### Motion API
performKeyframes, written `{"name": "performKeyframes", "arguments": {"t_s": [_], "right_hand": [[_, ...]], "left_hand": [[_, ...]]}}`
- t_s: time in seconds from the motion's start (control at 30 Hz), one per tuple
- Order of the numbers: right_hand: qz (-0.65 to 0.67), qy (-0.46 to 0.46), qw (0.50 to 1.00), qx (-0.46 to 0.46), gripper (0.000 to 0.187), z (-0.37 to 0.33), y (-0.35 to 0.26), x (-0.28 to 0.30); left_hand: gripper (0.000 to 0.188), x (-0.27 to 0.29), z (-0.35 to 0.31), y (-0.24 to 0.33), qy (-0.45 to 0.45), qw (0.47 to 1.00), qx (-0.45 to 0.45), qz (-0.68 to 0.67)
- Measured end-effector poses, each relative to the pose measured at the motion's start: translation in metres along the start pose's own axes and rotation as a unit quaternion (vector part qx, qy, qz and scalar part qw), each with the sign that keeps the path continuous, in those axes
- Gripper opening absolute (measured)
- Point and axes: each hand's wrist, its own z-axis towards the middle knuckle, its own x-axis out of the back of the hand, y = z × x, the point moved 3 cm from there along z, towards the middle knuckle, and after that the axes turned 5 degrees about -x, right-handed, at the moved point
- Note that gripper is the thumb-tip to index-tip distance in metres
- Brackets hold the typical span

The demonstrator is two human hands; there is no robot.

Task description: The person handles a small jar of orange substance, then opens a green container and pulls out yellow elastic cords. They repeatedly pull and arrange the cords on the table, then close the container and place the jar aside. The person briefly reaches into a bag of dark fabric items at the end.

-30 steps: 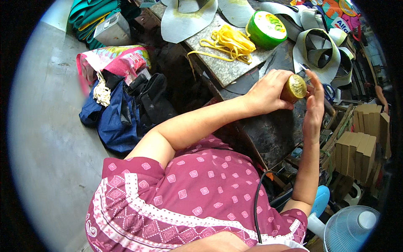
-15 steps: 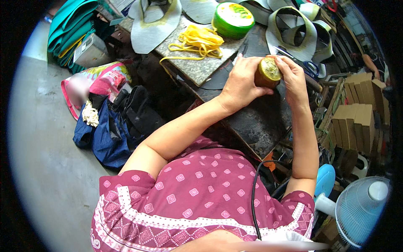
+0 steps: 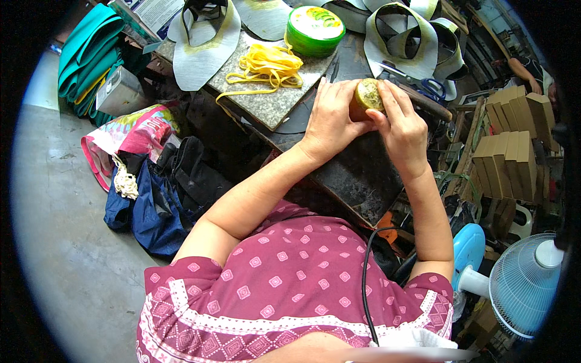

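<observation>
Above the dark table, my left hand (image 3: 333, 118) wraps round a small brownish jar with a crusted, yellow-green lid (image 3: 368, 95). The fingers of my right hand (image 3: 402, 130) are closed on the near right side of the lid, thumb against its lower edge. Most of the jar's body is hidden behind my hands. Just beyond my left fingers a dark pointed tool (image 3: 333, 69) lies on the table. Scissors with blue handles (image 3: 431, 89) lie beyond my right hand, next to a wooden handle (image 3: 433, 106).
Yellow tape (image 3: 266, 63) lies heaped on a speckled stone slab (image 3: 275, 109), beside a green round tub (image 3: 316, 37). Grey curved pieces (image 3: 209, 54) line the table's far side. Brown boxes (image 3: 505, 166) and a fan (image 3: 525, 284) stand right; bags (image 3: 154, 206) sit left.
My right hand has turned round the lid: its fingers were at the right side and now sit lower, nearer me. My left hand keeps its hold. The whole view has shifted slightly.
</observation>
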Motion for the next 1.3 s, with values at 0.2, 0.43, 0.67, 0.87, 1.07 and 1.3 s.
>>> {"name": "performKeyframes", "arguments": {"t_s": [0.2, 0.43, 0.67, 0.87, 1.07, 1.3], "right_hand": [[0.059, -0.006, 0.998, 0.029, 0.035, 0.012, 0.003, 0.018], [-0.179, -0.129, 0.966, 0.135, 0.056, 0.064, -0.014, 0.019], [-0.268, -0.112, 0.941, 0.176, 0.044, 0.045, -0.015, 0.016], [-0.081, -0.068, 0.992, 0.068, 0.041, 0.010, 0.000, 0.005], [0.177, 0.003, 0.984, -0.014, 0.033, -0.012, 0.014, 0.003], [0.466, -0.051, 0.845, -0.255, 0.054, -0.032, 0.037, -0.011]], "left_hand": [[0.077, 0.002, 0.002, 0.001, 0.011, 0.999, -0.014, 0.027], [0.081, 0.009, 0.007, 0.004, 0.052, 0.995, -0.057, 0.069], [0.075, 0.010, 0.001, 0.004, 0.007, 0.998, -0.047, 0.044], [0.077, 0.003, -0.003, 0.004, 0.001, 0.998, -0.045, 0.034], [0.080, 0.004, -0.003, 0.004, -0.009, 0.997, -0.038, 0.072], [0.067, 0.009, -0.002, 0.006, 0.009, 0.995, -0.023, 0.101]]}}
